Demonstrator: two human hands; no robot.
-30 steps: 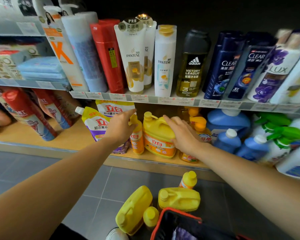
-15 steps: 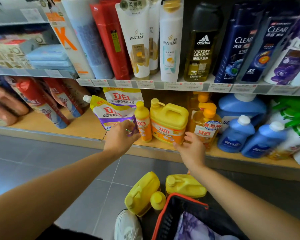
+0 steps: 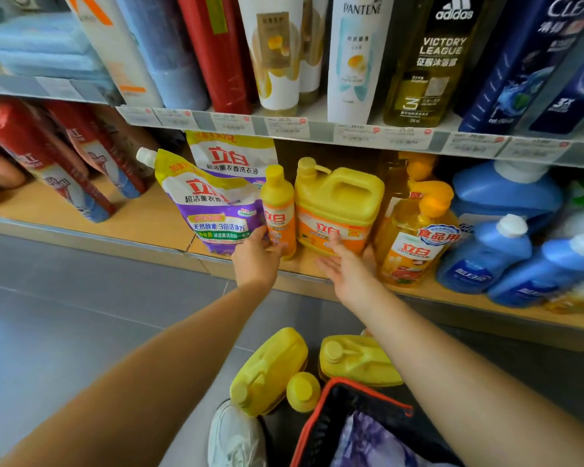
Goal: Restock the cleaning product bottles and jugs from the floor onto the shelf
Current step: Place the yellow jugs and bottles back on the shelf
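Observation:
On the wooden bottom shelf point(image 3: 142, 227) a small yellow bottle point(image 3: 278, 207) stands upright beside a yellow handled jug point(image 3: 338, 203). My left hand point(image 3: 256, 261) grips the base of the small bottle, thumb on its left side. With straight fingers, my right hand point(image 3: 348, 269) touches the lower front of the jug. Down on the grey floor lie two more yellow jugs point(image 3: 269, 369) point(image 3: 358, 364) on their sides, and another small yellow bottle point(image 3: 302, 391) shows its cap between them.
A purple and white refill pouch point(image 3: 213, 210) leans left of the small bottle. An orange pump bottle point(image 3: 415, 237) and blue bottles point(image 3: 486, 254) crowd the right. A black basket with a red rim point(image 3: 351, 409) and a white shoe point(image 3: 236, 436) sit below. Shampoo bottles fill the upper shelf.
Both hands have dropped from the tops of the bottle and jug to their bases. The view has moved closer to the shelf.

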